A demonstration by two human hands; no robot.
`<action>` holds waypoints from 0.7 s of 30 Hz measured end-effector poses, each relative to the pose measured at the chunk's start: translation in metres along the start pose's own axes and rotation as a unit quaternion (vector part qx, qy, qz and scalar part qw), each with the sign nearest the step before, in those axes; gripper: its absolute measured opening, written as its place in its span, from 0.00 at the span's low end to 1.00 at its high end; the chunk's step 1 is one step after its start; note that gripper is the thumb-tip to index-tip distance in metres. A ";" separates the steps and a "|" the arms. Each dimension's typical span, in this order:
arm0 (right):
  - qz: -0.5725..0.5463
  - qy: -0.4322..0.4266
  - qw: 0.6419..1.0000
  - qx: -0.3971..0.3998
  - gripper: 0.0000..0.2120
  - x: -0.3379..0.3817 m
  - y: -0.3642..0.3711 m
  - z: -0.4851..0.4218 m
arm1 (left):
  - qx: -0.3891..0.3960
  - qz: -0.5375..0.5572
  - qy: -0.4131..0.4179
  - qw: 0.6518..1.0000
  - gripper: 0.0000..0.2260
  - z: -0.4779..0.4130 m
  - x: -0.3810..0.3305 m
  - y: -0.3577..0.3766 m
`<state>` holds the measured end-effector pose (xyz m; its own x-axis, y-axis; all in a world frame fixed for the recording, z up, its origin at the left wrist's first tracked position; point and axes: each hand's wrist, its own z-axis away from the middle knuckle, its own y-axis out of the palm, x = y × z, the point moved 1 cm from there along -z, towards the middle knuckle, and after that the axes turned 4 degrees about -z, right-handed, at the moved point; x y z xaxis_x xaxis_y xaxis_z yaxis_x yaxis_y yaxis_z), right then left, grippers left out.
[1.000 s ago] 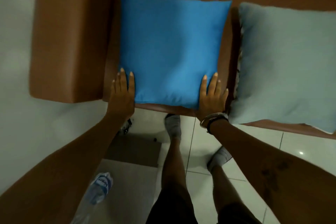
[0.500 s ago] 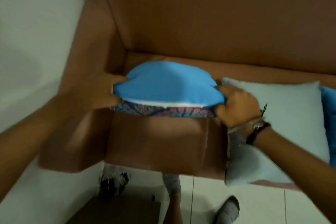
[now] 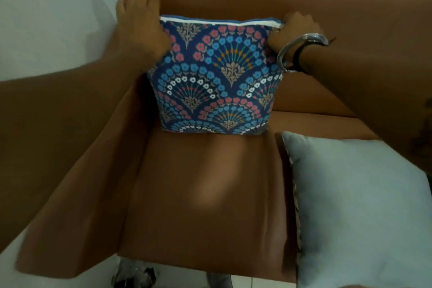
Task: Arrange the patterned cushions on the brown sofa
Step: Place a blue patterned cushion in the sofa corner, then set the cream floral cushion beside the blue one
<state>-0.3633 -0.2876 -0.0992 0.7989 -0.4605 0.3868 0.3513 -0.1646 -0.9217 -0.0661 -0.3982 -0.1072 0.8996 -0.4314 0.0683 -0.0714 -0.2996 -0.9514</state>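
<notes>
A patterned cushion (image 3: 216,82) with blue, pink and white flower fans stands upright against the backrest of the brown sofa (image 3: 201,194), its printed side facing me. My left hand (image 3: 140,28) grips its top left corner. Its top right corner is held by my right hand (image 3: 292,30), which wears a silver bangle. The cushion's bottom edge rests at the back of the seat, by the left armrest.
A pale grey cushion (image 3: 357,206) lies flat on the seat to the right, with a patterned edge showing along its left side. The white wall (image 3: 53,14) is close on the left. A white tiled floor (image 3: 187,278) shows below the seat front.
The cushion lay flat, plain blue side up, on the seat. Both hands lifted and turned it over, and it now stands upright against the backrest with the pattern facing out.
</notes>
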 end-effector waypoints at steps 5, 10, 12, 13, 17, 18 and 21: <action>-0.139 -0.098 0.982 -0.085 0.27 -0.053 0.000 0.034 | -0.099 0.187 -0.146 0.966 0.27 0.058 -0.057 0.019; -0.098 -0.061 0.990 -0.083 0.35 -0.200 -0.004 0.168 | -0.054 0.292 -0.096 0.950 0.32 0.225 -0.225 -0.005; -0.022 -0.039 0.999 -0.013 0.42 -0.269 -0.003 0.241 | 0.138 0.335 -0.067 0.930 0.42 0.304 -0.286 -0.007; 0.010 -0.032 0.999 0.019 0.46 -0.303 -0.003 0.275 | 0.212 0.342 -0.049 0.914 0.48 0.340 -0.310 -0.005; 0.095 0.047 0.982 0.154 0.60 -0.422 0.006 0.383 | 0.413 0.214 0.046 0.884 0.65 0.435 -0.377 0.019; 0.104 0.044 0.976 0.188 0.61 -0.441 0.010 0.398 | 0.434 0.174 0.040 0.883 0.67 0.444 -0.389 0.022; 0.104 0.026 0.967 0.233 0.57 -0.466 0.024 0.408 | 0.412 0.138 0.002 0.901 0.54 0.448 -0.415 0.029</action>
<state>-0.5282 0.2785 -0.2889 0.8541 -0.4873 0.1818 0.3775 0.3404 -0.8612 -0.2489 0.1535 -0.2973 0.8950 -0.3961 -0.2048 0.0536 0.5515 -0.8324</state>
